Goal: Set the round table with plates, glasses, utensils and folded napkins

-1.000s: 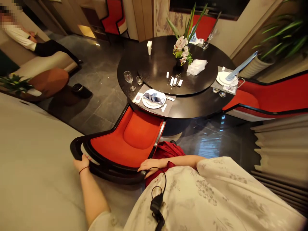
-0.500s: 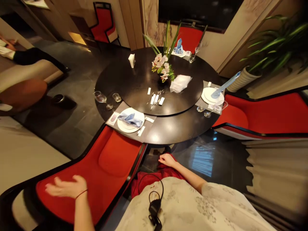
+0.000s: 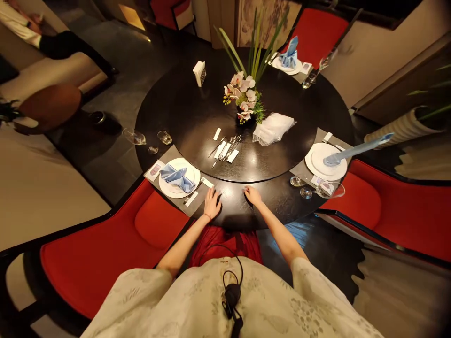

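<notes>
My left hand (image 3: 212, 204) rests at the near edge of the dark round table (image 3: 282, 213), fingers spread and holding nothing. Just left of it lie chopsticks (image 3: 193, 191) in a white paper sleeve beside white plates (image 3: 195, 174) topped with a folded blue napkin (image 3: 178, 178). Curled on the tabletop to the right, my right hand (image 3: 252, 195) has its fingers closed, and no object shows in it. Beyond both hands, on the raised turntable (image 3: 197, 126), several chopsticks (image 3: 232, 146) with white paper sleeves lie in a loose bunch.
Flowers (image 3: 243, 94), a clear plastic packet (image 3: 274, 128) and a napkin holder (image 3: 199, 73) stand or lie on the turntable. Glasses (image 3: 306, 192) are at the right setting. Red chairs (image 3: 116, 253) flank me on both sides. A seated person (image 3: 59, 44) is at far left.
My left hand has come from over the red chair to the table. My right hand has risen from my side onto the tabletop. I am closer to the table.
</notes>
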A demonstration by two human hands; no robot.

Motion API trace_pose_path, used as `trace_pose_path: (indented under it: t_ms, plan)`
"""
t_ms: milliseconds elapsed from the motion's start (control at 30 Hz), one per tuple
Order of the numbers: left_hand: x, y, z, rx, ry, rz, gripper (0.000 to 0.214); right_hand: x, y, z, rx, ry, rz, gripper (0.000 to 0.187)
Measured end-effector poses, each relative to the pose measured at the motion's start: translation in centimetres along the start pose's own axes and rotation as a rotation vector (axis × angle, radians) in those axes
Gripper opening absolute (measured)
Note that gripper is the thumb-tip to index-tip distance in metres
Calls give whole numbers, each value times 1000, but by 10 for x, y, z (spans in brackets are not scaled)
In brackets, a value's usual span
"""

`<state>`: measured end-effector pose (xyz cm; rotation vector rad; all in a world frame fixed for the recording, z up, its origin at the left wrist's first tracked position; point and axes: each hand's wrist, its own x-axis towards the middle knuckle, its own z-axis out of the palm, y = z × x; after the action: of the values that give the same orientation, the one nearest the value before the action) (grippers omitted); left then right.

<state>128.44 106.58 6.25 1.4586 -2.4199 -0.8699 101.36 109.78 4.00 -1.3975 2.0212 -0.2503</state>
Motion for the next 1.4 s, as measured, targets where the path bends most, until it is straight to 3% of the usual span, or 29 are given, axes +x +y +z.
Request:
trace_pose_path:
  t_ms: [100,200,267,367,433,500,633,733,867,967,1100,1200,1300,1400]
  plan:
    - [98,-10,-15,-64,126,-67,56,62,-37,-13,-14,53,-86,46]
    - [181,-21,-27,-56,121,-211,51,110,-62,-18,-71,92,20,63]
    - [217,-25,-30,-34,48,-293,44,128,-64,-17,-113,107,110,72]
    - [245,-30,-31,2,-85,-275,31,137,-53,-13,-160,128,128,77]
    - [254,-34,-31,38,-124,-221,28,138,-42,-10,-176,155,127,78]
    - [262,-36,-32,81,-87,-185,30,137,-31,-8,-180,175,128,78]
    - [282,-37,-33,118,31,-156,56,137,-9,-13,-167,192,81,79]
    - [298,-30,-31,88,-27,-160,69,135,9,-24,-146,204,55,77]
    - [305,-11,-27,95,-203,-223,45,134,33,-50,-136,162,61,73]
    - [298,5,-21,165,-259,-282,30,140,39,-74,-145,150,111,58]
    - [282,19,-9,159,-254,-322,28,164,10,-97,-150,318,176,40]
    - [271,23,-1,82,-251,-306,27,188,-35,-96,-179,380,86,43]
    - [263,27,6,30,-236,-286,28,209,-76,-83,-188,312,81,72]
    - [258,33,12,36,-218,-305,32,220,-96,-67,-177,315,169,102]
